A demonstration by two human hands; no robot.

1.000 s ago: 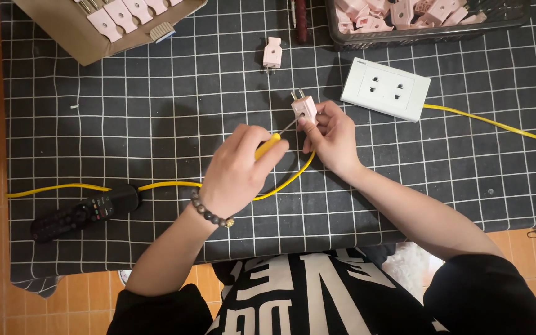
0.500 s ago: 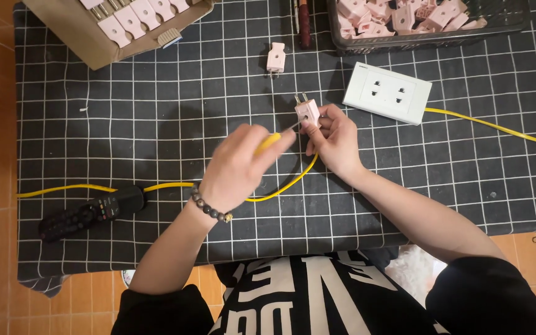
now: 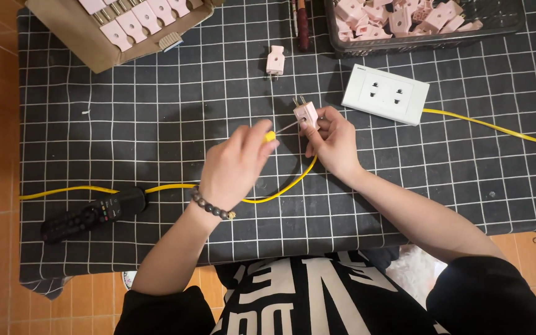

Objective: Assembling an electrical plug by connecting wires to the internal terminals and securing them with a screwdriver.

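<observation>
1. Pale pink plastic forms the plug (image 3: 306,115) that the right hand (image 3: 333,141) grips; its fingers (image 3: 315,127) are closed round the body, and the two metal prongs stick out past the fingertips, pointing away from the person.
2. The left hand (image 3: 234,164) is curled round a screwdriver (image 3: 270,136) with a yellow handle. Only the handle's tip shows beyond the knuckles, and the thin shaft runs from there to the side of the plug, just beside the right thumb.
3. A yellow cable (image 3: 280,189) loops below both hands, from under the right palm toward the person's left, ending near a black remote control (image 3: 85,216) well apart from the left wrist.
4. A beaded bracelet (image 3: 209,205) sits on the left wrist.
5. Beyond the right fingers, near them but not touching, lies a white socket block (image 3: 384,94) with two outlets; a yellow lead leaves its far side.
6. A second pink plug (image 3: 275,61) lies alone farther out, above the gap between the hands.
7. A cardboard box (image 3: 82,43) of pink plugs stands well beyond the left hand, and a dark basket (image 3: 497,25) of pink parts well beyond the right.
8. Everything rests on a black mat with a white grid (image 3: 156,111).
</observation>
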